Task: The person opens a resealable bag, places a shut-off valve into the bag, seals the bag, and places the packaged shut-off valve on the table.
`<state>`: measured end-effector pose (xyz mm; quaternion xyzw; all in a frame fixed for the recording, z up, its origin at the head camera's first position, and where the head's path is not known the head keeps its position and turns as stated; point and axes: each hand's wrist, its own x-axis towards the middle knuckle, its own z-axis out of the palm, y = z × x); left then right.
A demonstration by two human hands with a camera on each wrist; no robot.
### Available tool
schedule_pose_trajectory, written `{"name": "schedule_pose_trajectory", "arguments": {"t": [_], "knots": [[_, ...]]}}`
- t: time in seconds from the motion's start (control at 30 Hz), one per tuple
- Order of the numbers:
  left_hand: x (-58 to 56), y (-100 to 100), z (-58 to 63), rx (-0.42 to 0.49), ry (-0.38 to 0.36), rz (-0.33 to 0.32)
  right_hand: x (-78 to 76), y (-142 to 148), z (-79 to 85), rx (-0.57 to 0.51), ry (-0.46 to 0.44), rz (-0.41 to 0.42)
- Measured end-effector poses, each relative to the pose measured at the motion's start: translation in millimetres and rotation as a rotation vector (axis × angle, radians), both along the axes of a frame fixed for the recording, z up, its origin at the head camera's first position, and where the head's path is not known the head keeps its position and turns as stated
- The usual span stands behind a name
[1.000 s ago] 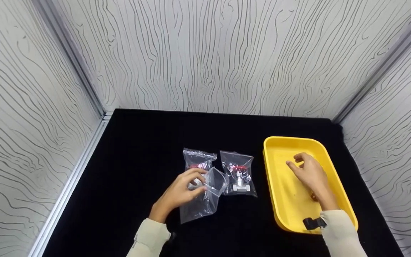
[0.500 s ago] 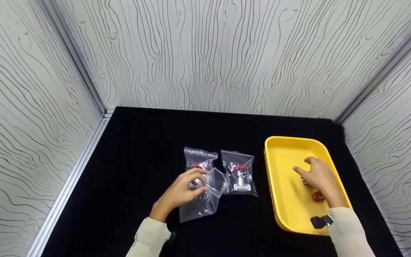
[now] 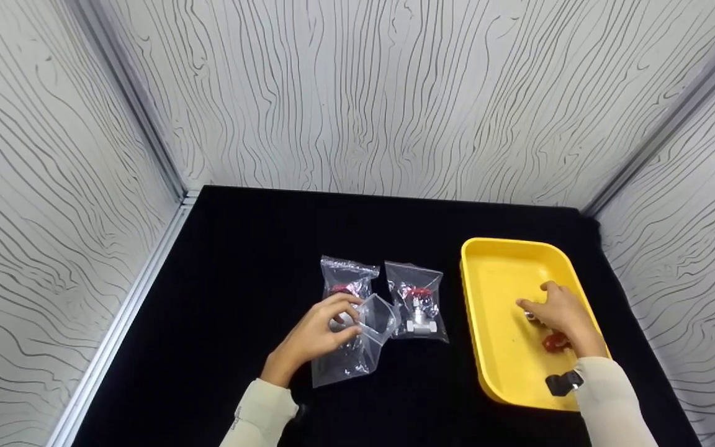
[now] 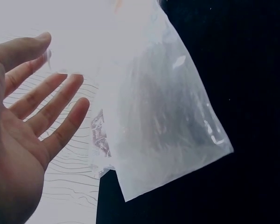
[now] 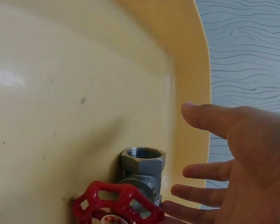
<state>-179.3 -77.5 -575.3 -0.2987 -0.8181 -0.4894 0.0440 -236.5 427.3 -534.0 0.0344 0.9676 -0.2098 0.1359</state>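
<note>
My left hand pinches a clear zip bag near its mouth, between thumb and index finger. The other fingers are spread apart. No contents show in this bag. Inside the yellow tray, my right hand reaches over a gate valve that has a silver threaded body and a red handwheel. In the right wrist view its fingers are extended, fingertips right at the valve's side, with the thumb held well away. In the head view the hand partly covers the valve.
A bagged valve with a red wheel lies on the black cloth between the held bag and the tray. Another filled bag lies partly behind my left hand. Patterned white panels enclose the work area.
My right hand has shifted right and toward me inside the tray, uncovering more of the valve's red wheel. My left hand keeps its pinch on the bag with hardly any movement.
</note>
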Motion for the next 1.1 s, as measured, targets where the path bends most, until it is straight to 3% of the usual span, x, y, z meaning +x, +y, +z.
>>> {"name": "schedule_pose_trajectory", "arguments": {"t": [0.67,1.0,1.1], "knots": [[1.1,-1,-2.0,-0.013,-0.004,0.014,7.6,17,-10.2,-0.176,-0.192,-0.130],[1.4,-2,-4.3,-0.012,0.005,0.010,10.4,15,-20.3,-0.254,-0.180,-0.221],[1.4,-2,-4.1,-0.013,0.005,0.011,10.4,14,-21.5,-0.229,-0.172,-0.217]]}}
